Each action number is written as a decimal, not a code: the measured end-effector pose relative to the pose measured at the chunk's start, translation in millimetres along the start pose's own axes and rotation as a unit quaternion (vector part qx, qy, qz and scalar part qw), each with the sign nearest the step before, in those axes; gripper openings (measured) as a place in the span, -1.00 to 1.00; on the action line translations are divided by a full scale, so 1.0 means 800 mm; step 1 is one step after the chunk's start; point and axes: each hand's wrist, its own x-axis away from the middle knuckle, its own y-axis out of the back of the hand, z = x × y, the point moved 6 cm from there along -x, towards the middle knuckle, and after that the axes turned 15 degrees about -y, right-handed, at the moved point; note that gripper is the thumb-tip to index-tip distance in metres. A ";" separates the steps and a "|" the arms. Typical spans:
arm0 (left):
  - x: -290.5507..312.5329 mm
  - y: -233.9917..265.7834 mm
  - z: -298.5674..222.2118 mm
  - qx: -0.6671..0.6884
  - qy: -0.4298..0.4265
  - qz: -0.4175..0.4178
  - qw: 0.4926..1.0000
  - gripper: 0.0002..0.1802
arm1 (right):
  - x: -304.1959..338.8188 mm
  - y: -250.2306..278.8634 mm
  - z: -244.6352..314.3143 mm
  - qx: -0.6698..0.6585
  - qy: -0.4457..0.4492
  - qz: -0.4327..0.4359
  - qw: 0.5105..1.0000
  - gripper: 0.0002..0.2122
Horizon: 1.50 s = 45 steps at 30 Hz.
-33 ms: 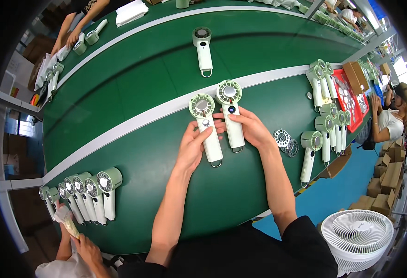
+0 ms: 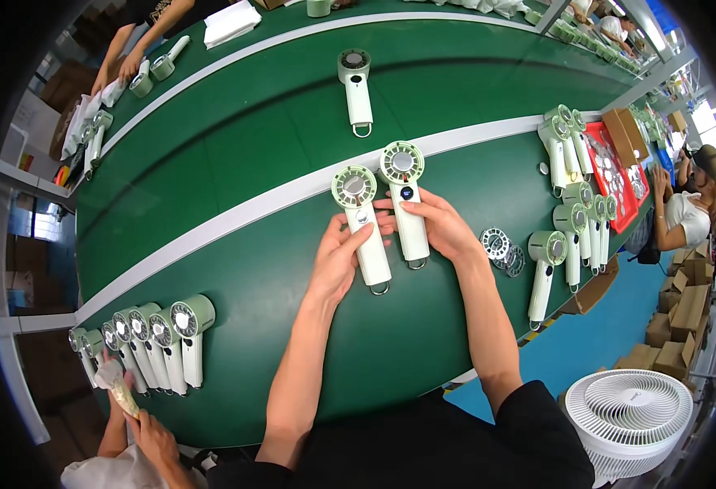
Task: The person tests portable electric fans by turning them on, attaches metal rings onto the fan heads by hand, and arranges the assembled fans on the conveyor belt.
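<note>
My left grip (image 2: 338, 259) is curled around the handle of a handheld fan (image 2: 372, 259), thumb on its front; my right grip (image 2: 446, 230) is wrapped around a second fan (image 2: 413, 232) just beside it. I hold both above the green tabletop (image 2: 407, 350), round heads pointing away from me. Round grilles (image 2: 495, 244) lie near my right wrist, and more fans (image 2: 193, 316) line up at my left.

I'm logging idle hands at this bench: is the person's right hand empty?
No, the right hand holds a green-and-white handheld fan by its handle.
</note>
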 end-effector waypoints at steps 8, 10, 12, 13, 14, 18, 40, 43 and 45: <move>0.005 -0.010 0.000 -0.125 -0.061 -0.039 0.989 -0.49 | 0.001 0.001 0.001 0.064 0.007 -0.026 0.998 -0.67; 0.010 -0.004 -0.008 -0.208 -0.073 -0.078 0.972 -0.44 | 0.009 -0.005 0.006 0.104 0.006 -0.113 0.988 -0.68; 0.014 0.005 -0.021 -0.256 -0.076 -0.085 0.960 -0.47 | 0.011 -0.006 0.000 0.165 0.015 -0.164 0.972 -0.68; 0.017 0.010 -0.025 -0.300 -0.069 -0.089 0.947 -0.50 | 0.016 -0.001 -0.005 0.222 0.019 -0.224 0.949 -0.68; 0.019 0.013 -0.031 -0.332 -0.082 -0.092 0.935 -0.51 | 0.019 -0.001 -0.009 0.228 0.047 -0.248 0.940 -0.65; 0.037 0.019 -0.048 -0.342 -0.063 -0.095 0.933 -0.52 | 0.039 -0.010 -0.019 0.367 0.126 -0.387 0.836 -0.60; 0.063 0.043 -0.093 -0.605 -0.083 -0.050 0.791 -0.45 | 0.048 -0.083 -0.052 0.496 0.191 -0.417 0.738 -0.57; 0.052 0.058 -0.095 -0.607 -0.045 -0.053 0.792 -0.52 | 0.049 -0.075 -0.045 0.500 0.170 -0.382 0.758 -0.52; 0.051 0.071 -0.108 -0.578 -0.181 -0.089 0.790 -0.57 | 0.063 -0.070 -0.028 0.467 0.103 -0.364 0.799 -0.46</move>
